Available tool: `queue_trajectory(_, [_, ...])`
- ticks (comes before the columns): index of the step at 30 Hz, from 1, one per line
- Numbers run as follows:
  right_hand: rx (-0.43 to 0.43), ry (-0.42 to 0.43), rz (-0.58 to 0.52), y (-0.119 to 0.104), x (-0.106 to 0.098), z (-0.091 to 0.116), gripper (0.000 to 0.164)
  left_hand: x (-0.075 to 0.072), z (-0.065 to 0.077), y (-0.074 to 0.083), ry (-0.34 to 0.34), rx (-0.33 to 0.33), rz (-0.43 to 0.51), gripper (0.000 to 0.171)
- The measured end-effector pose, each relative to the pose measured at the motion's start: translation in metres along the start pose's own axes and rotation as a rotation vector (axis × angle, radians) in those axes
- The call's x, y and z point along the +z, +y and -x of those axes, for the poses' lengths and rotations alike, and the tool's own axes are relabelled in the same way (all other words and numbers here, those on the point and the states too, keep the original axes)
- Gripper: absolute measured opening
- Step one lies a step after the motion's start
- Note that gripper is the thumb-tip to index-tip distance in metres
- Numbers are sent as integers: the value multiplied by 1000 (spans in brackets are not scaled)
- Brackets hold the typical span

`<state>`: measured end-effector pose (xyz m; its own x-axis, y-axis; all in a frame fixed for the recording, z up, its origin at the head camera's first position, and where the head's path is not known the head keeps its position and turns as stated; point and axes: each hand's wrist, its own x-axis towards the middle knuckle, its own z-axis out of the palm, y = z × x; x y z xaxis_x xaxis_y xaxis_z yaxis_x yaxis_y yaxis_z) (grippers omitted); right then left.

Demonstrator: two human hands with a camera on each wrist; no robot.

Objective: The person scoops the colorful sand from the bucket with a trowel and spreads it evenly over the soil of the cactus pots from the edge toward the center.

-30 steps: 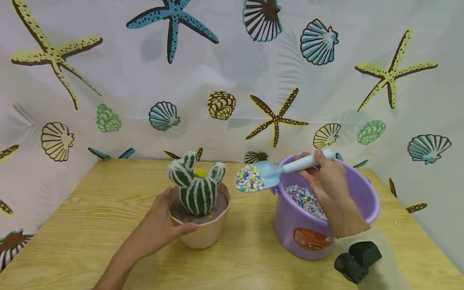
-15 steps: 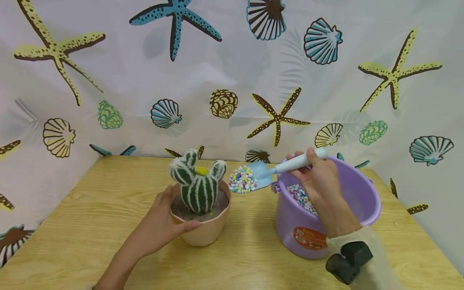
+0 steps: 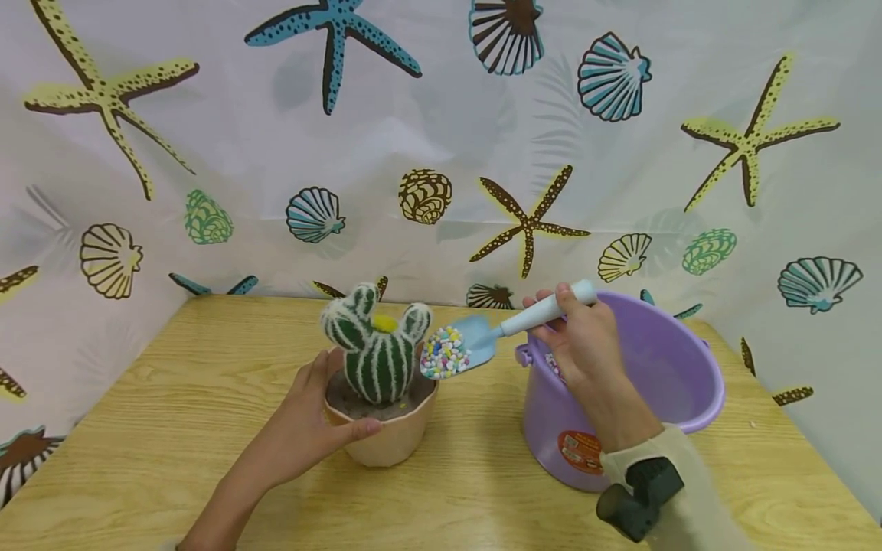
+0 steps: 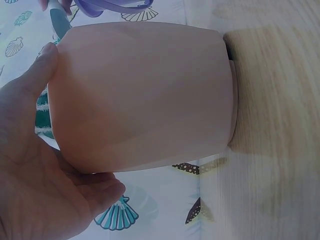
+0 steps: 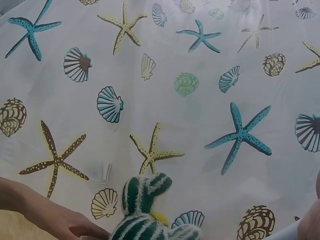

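A crocheted green-and-white cactus (image 3: 375, 367) with a yellow flower stands in a peach flowerpot (image 3: 396, 440) on the table. My left hand (image 3: 310, 425) grips the pot from the left, its thumb on the near rim and the other fingers round the far side. My right hand (image 3: 589, 348) holds a light blue toy shovel (image 3: 475, 340) by its handle. Multicoloured pellets (image 3: 444, 352) lie heaped in the scoop, whose tip overlaps the pot's right rim. In the left wrist view, the pot's side (image 4: 140, 100) fills the middle. The cactus top (image 5: 142, 215) shows in the right wrist view.
A purple bucket (image 3: 671, 360) stands right of the pot, under my right forearm; a few pellets inside it show past the hand. The wooden table (image 3: 207, 360) meets a white cloth (image 3: 386, 130) printed with starfish and shells at the back.
My right hand has moved left with the loaded shovel, from over the bucket's edge to the pot's rim. My left hand keeps its grip on the flowerpot.
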<state>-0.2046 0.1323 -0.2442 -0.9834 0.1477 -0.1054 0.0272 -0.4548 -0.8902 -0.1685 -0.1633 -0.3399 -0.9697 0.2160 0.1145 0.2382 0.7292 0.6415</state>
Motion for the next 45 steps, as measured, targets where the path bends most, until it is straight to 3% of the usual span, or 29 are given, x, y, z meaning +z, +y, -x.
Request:
queue_trajectory(9, [-21, -34, 23, 10, 4, -2, 17, 1, 1, -2, -6, 2, 1, 109])
queue_trajectory(17, [-72, -69, 113, 20, 9, -3, 19, 3, -1, -2, -30, -37, 11, 115])
queue_trajectory(22, [-91, -74, 166, 22, 9, -3, 14, 4, -1, -1, -29, -26, 17, 115])
queue_trajectory(33, [-112, -79, 113, 8, 17, -1, 25, 2, -3, 1, -45, -49, 14, 115])
queue_trajectory(45, [-124, -132, 188, 1, 24, -2, 28, 0, -3, 1, -47, -44, 33, 116])
